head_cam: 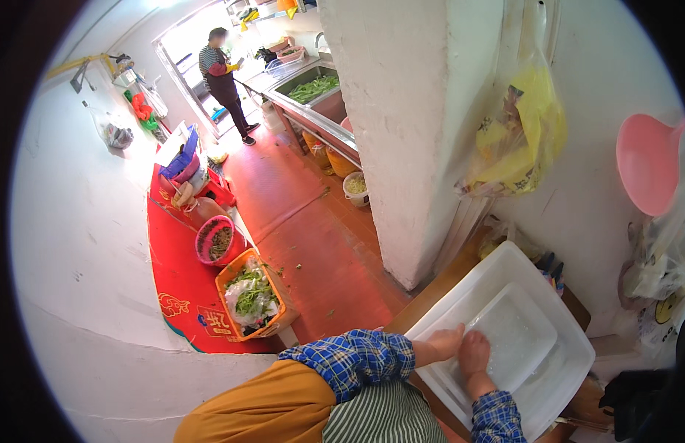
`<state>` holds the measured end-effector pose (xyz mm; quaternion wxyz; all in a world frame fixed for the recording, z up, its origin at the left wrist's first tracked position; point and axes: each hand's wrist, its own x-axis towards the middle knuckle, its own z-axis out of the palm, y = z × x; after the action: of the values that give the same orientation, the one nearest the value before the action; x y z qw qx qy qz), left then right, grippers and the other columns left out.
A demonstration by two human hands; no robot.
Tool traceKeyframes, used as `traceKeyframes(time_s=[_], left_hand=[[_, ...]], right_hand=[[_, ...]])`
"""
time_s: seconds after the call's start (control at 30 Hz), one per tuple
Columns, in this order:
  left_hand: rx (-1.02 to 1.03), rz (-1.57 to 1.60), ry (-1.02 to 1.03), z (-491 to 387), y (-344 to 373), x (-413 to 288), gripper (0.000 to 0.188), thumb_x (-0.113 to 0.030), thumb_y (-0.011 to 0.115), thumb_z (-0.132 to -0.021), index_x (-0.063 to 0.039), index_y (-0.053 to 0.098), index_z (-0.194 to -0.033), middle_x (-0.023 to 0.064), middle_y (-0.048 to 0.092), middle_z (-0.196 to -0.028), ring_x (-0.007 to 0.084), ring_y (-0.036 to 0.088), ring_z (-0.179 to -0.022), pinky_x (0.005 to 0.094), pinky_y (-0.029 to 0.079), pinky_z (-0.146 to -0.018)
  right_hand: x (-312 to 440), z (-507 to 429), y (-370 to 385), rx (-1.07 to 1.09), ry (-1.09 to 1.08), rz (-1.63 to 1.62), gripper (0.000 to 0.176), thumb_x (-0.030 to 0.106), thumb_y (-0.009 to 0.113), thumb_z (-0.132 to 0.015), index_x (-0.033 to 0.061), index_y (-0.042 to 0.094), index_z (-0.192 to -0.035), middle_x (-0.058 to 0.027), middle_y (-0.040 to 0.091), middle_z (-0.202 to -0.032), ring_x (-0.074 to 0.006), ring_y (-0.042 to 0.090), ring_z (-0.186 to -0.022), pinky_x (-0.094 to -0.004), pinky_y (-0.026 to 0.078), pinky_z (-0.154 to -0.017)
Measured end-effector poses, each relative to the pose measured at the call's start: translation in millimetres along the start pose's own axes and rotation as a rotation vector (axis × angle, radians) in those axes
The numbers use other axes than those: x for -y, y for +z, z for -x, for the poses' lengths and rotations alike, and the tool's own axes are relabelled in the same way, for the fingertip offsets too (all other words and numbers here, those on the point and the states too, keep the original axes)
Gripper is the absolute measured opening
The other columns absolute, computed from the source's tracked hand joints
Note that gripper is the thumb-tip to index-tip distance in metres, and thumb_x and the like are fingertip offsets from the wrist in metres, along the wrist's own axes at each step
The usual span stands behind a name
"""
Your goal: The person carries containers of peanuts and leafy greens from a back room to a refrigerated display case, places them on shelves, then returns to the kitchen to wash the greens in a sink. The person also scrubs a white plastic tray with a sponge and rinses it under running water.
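A large white plastic tub [564, 382] with rounded corners stands on a wooden surface before me. Inside it lies a pale rectangular shape [514, 332] with wet-looking spots; whether it is a smaller tray or the tub's own bottom is unclear. My left hand [445, 343] reaches over the near side of the tub, its fingertips by the edge of that shape. Close beside it, my right hand [475, 354] is inside the tub, knuckles up and fingers partly hidden. Whether either hand grips anything cannot be made out.
Yellow plastic bags [514, 138] and a pink ladle-like scoop [650, 163] hang at the right. A white pillar [397, 138] rises beyond the tub. Leftward are an orange basket of greens [287, 310] and a pink bucket [200, 243]. A person [223, 83] stands near the sink [303, 111].
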<state>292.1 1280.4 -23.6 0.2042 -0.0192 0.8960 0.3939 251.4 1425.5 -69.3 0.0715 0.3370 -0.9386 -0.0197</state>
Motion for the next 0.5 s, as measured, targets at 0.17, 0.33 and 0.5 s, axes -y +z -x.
traceKeyframes(time_s=[0.17, 0.33, 0.5], left_hand=[[0.085, 0.061, -0.027, -1, 14, -6, 0.028, -0.009, 0.039, -0.092, 0.001, 0.039, -0.118, 0.0297, 0.063, -0.099, 0.0463, 0.062, -0.095, 0.0533, 0.048, -0.08], [-0.002, 0.017, 0.029, 4, 34, 4, 0.048, -0.009, 0.042, -0.09, 0.002, 0.031, -0.135, 0.0273, 0.065, -0.096, 0.0443, 0.063, -0.089, 0.0534, 0.048, -0.08], [0.177, -0.292, 0.057, -13, 26, 15, 0.063, -0.014, 0.047, -0.091, 0.01, 0.022, -0.143, 0.0263, 0.066, -0.087, 0.0359, 0.068, -0.077, 0.0499, 0.053, -0.07]], right_hand=[[-97, 14, 17, -0.029, 0.243, 0.148, 0.023, 0.011, 0.055, -0.084, 0.004, 0.056, -0.105, -0.0141, 0.058, -0.103, -0.0295, 0.055, -0.1, -0.0396, 0.045, -0.085], [-127, 72, 15, 0.364, 0.392, 0.399, 0.028, 0.016, 0.053, -0.09, 0.0037, 0.058, -0.114, -0.0134, 0.061, -0.11, -0.027, 0.056, -0.109, -0.0354, 0.044, -0.092], [-29, 85, -9, 0.624, 0.571, -0.208, 0.02, 0.012, 0.049, -0.087, 0.0052, 0.067, -0.093, -0.0183, 0.064, -0.099, -0.033, 0.061, -0.099, -0.0421, 0.05, -0.083]])
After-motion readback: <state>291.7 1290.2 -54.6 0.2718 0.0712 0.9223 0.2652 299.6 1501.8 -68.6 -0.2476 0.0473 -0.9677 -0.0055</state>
